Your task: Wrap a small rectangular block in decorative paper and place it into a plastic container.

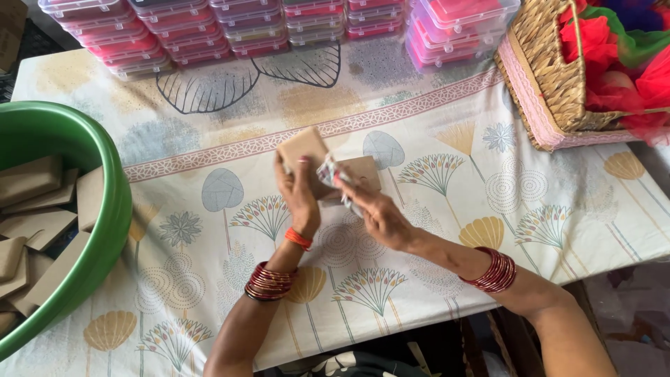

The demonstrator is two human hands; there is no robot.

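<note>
Above the patterned tablecloth (433,209), the left hand (299,199) grips a small brown cardboard box (304,148) while the right hand (380,218) pinches a small crinkly packet (328,169) against it (contents too blurred to tell). Green tub (105,230) of flat cardboard sits left, wicker basket (544,77) far right.

The small box (305,148) in the left hand (299,197) looks like matt brown cardboard, as do the flat pieces (35,209) in the glossy green plastic basin (105,230); the tablecloth (447,230) is smooth printed cloth. The stacked containers (209,28) are clear shiny plastic; the basket (551,77) is rough woven straw, edged in pink lace.
</note>
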